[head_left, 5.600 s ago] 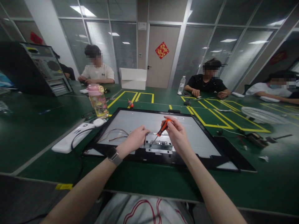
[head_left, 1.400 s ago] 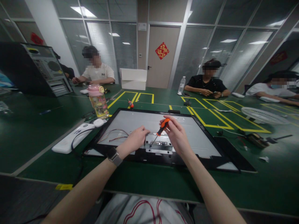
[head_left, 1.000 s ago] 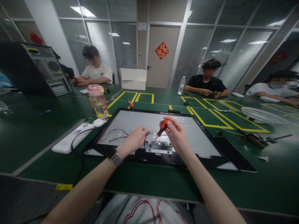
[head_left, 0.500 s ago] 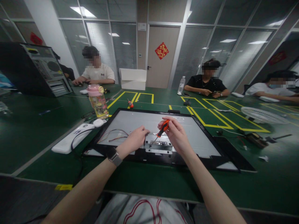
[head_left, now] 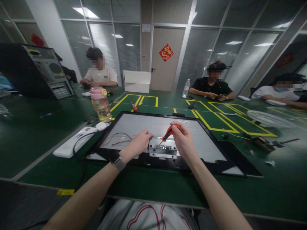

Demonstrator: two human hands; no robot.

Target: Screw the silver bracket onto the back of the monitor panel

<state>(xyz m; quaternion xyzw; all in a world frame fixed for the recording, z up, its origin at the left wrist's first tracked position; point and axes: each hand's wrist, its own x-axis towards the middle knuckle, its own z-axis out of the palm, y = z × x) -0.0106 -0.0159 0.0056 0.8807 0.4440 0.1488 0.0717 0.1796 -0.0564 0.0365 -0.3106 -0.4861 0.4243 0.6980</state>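
My right hand (head_left: 182,137) grips the orange and black handle of a screwdriver (head_left: 169,132). Its shaft slants down to the left, and the tip meets the left part of a silver metal bracket (head_left: 165,153). The bracket lies near the front edge of a flat display panel (head_left: 134,123), whose pale back faces up inside a black frame. At the bracket's upper left corner, my left hand (head_left: 140,142) has its fingers closed on the edge; the fingertips are partly hidden. Thin wires (head_left: 120,137) rest on the panel left of that hand.
A white power bank (head_left: 72,143) with a black cable and a pink-lidded bottle (head_left: 99,103) stand at left. A computer case (head_left: 43,72) is farther back. Beyond the panel lies a small red-handled object (head_left: 134,108). A black slab (head_left: 240,156) lies at right. Several people sit across the table.
My right hand has shifted slightly right and its fingers have changed their hold on the handle. The screwdriver leans a little more to the right. My left hand stays put.
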